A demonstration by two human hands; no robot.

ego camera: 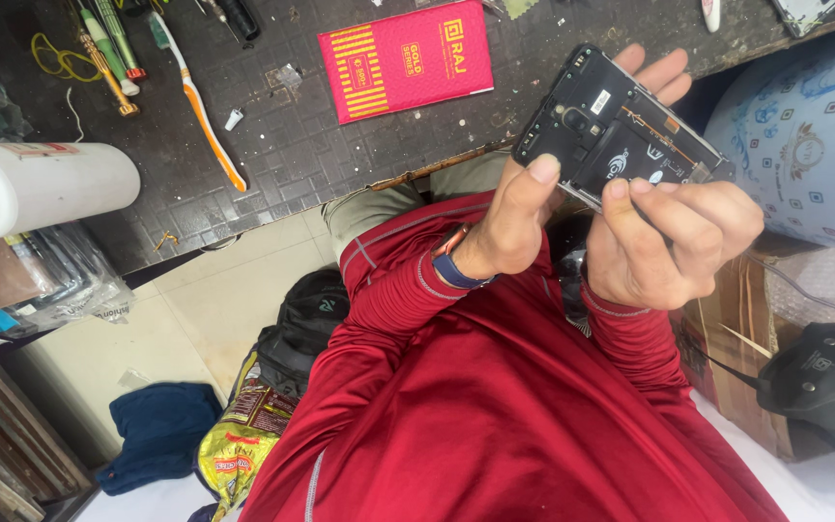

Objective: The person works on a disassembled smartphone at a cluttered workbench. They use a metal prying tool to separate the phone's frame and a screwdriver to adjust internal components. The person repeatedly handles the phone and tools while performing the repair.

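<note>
At the upper left of the frame, a white plastic tube (45, 187) lies on its side on the dark workbench (282, 155). Beside it are a cluster of small screwdrivers (108, 48) and an orange-and-white toothbrush (200, 101). A flat red packet with gold print (406, 60) lies further right, at the top centre. Below the bench edge, in the lower left, a black backpack (302, 324) and a yellow snack bag (244, 435) sit on the floor. Right of centre, the person in a red sleeve holds a black smartphone with its back cover off (620, 126) in the air just off the bench edge, its inner frame and camera facing the lens. The left hand (504, 227), a watch at its wrist, grips the phone with the thumb pressed flat on the near end; the fingers showing behind the far edge look to be its own. The right hand (674, 242) is curled tight, its fingertips pinched against the phone's lower long edge. Whether it holds a small tool or part cannot be told. The step in hand appears to be work along that edge of the opened body. Any further move there calls for a steady left-hand grip and light, exact fingertip pressure near the exposed parts. A blue patterned container (804, 135) and a black helmet (823, 382) fill the right side.
</note>
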